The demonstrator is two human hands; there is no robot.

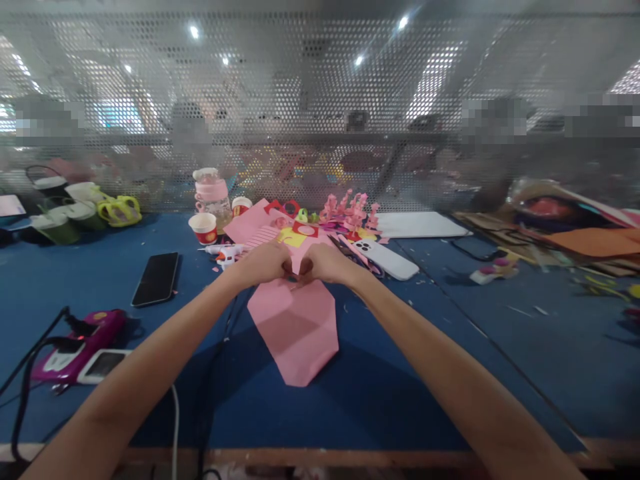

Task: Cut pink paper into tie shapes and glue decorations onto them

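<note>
Fingers of left hand (pixel 265 264) and right hand (pixel 324 263) pinch far end of folded pink paper (pixel 296 327), mid-bench (pixel 430 373); black phone (pixel 156 278) lies toward left edge.

Both arms reach forward, left hand (pixel 263 265) and right hand (pixel 325 263) meeting, fingers curled.

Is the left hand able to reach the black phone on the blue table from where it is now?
Probably yes. The black phone lies flat on the blue table, to the left of the left hand, with bare surface between them. But both hands pinch the pink paper, so it must let go first.
</note>
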